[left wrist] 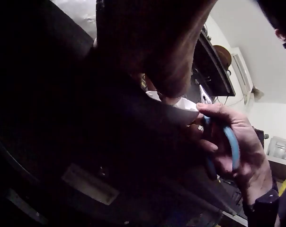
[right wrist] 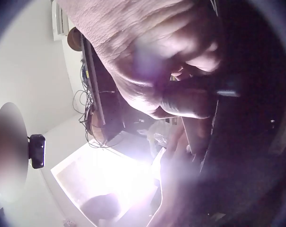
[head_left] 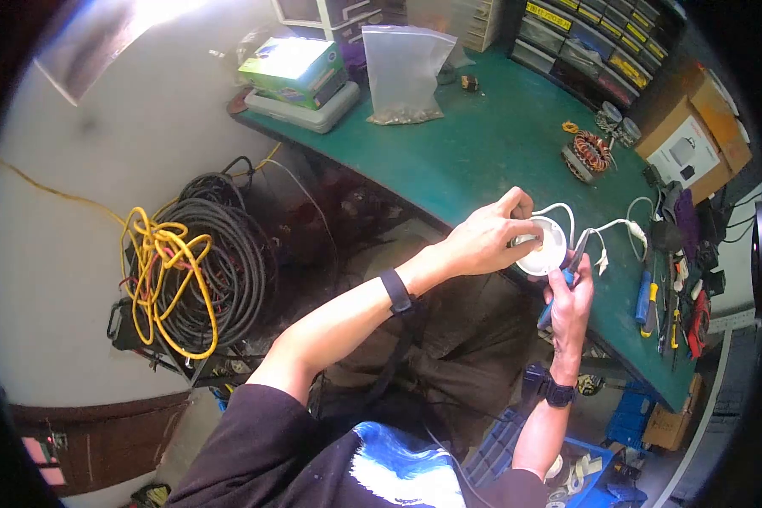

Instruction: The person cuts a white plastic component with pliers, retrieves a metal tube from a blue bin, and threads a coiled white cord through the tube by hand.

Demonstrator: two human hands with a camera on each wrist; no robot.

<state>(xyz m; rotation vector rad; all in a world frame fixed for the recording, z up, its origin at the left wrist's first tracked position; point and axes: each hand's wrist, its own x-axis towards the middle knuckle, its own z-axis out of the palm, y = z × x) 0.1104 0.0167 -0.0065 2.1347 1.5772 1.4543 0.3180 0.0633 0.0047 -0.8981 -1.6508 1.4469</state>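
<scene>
A white round housing [head_left: 554, 256], shaped like a shallow cup, is held up between both hands near the bench edge, and a white cable [head_left: 565, 208] loops behind it. My left hand [head_left: 487, 240] grips the housing from the left, fingertips reaching into its open face. From below, my right hand [head_left: 571, 309] holds blue-handled pliers [left wrist: 233, 146], their jaws pointing up beside the housing. The right thumb lies at the housing's rim. In the right wrist view the right hand [right wrist: 152, 56] fills the top, and what lies inside the housing is hidden.
On the green bench [head_left: 483, 127] stand a zip bag [head_left: 402, 76], a wound copper coil [head_left: 591, 154] and a cardboard box [head_left: 694, 135]. Screwdrivers [head_left: 648, 300] and other hand tools line the right edge. Coiled black cable [head_left: 220, 271] sits left; a blue crate [head_left: 495, 449] is below.
</scene>
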